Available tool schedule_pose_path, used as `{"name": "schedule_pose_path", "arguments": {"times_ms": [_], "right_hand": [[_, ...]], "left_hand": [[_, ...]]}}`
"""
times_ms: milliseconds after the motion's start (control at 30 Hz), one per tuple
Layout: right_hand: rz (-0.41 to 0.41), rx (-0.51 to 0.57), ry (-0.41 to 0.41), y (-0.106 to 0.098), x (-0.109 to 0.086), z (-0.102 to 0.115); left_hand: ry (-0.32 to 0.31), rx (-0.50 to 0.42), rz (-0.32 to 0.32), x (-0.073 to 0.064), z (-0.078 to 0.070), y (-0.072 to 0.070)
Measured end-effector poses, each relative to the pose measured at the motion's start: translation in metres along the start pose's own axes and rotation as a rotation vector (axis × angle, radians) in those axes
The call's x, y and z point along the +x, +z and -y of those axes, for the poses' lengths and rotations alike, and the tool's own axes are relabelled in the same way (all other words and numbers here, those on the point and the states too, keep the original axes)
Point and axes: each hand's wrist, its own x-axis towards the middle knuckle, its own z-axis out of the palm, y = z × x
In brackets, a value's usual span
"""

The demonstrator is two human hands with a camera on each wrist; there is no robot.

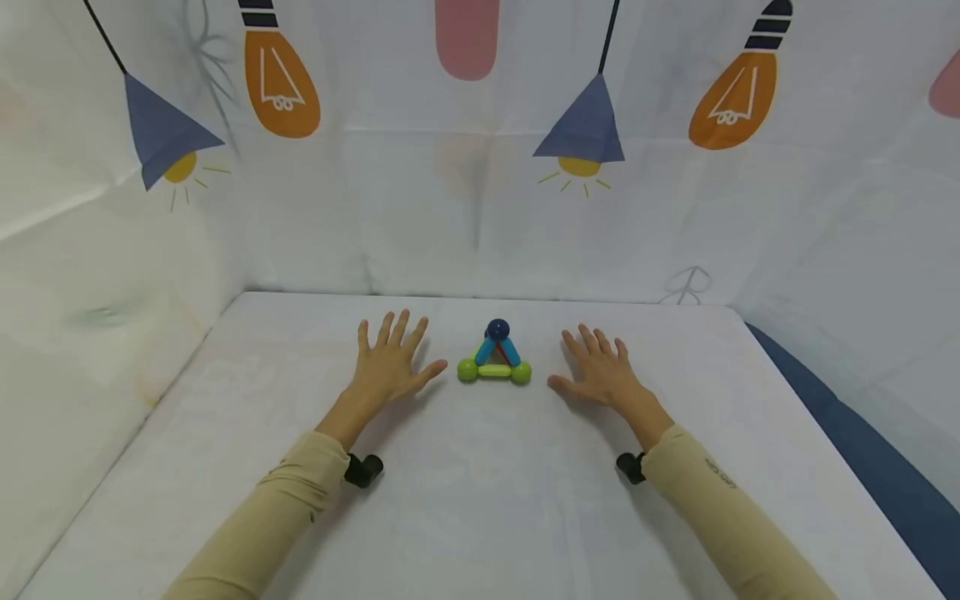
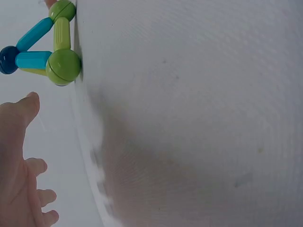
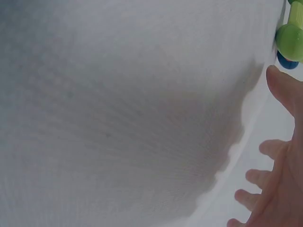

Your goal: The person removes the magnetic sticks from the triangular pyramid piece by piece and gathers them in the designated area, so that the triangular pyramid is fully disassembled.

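A small pyramid of toy rods and balls (image 1: 494, 371) stands on the white table between the two hands. Two green balls (image 2: 63, 66) sit at its near base corners, joined by a yellow-green rod (image 2: 62, 34). Light blue rods (image 2: 33, 60) slope up to a dark blue ball (image 1: 498, 330) on top, and a red rod shows behind. To its left my left hand (image 1: 388, 364) has its fingers spread, thumb toward the pyramid and apart from it. On the other side my right hand (image 1: 600, 373) is likewise spread, its thumb pointing at the nearer green ball (image 3: 289, 41). Neither hand holds anything.
The white-covered table (image 1: 480, 500) reaches back to a white cloth backdrop (image 1: 420, 208) printed with lamps and bulbs. More cloth hangs at the left side. Dark blue fabric (image 1: 847, 417) lies beyond the right table edge. A small black camera (image 1: 364, 471) is on the left wrist.
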Motion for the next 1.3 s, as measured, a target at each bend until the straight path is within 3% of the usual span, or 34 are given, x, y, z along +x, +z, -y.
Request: {"name": "schedule_pose_path", "arguments": {"times_ms": [367,533,700,833,933,1033,1133,1300], "right_hand": [[0.009,0.047,-0.01,0.002,-0.001,-0.004],[0.011,0.269,-0.093,-0.004,0.003,0.001],[-0.011,0.587,-0.204,-0.011,0.009,0.022],[-0.101,0.721,-0.268,-0.007,0.016,0.045],[-0.191,0.753,-0.29,0.002,0.023,0.059],[-0.247,0.773,-0.299,0.011,0.03,0.071],[-0.299,0.781,-0.316,0.013,0.037,0.079],[-0.348,0.773,-0.24,0.01,0.038,0.078]], "left_hand": [[0.015,-0.035,-0.007,0.002,0.002,0.004],[0.051,-0.144,-0.029,0.005,-0.005,0.003],[0.149,-0.322,-0.13,0.016,-0.023,-0.004],[0.253,-0.51,-0.206,0.03,-0.042,-0.006],[0.341,-0.615,-0.196,0.038,-0.054,-0.004],[0.399,-0.648,-0.167,0.042,-0.063,0.001],[0.411,-0.647,-0.187,0.044,-0.066,0.003],[0.43,-0.688,-0.202,0.051,-0.069,0.006]]}}
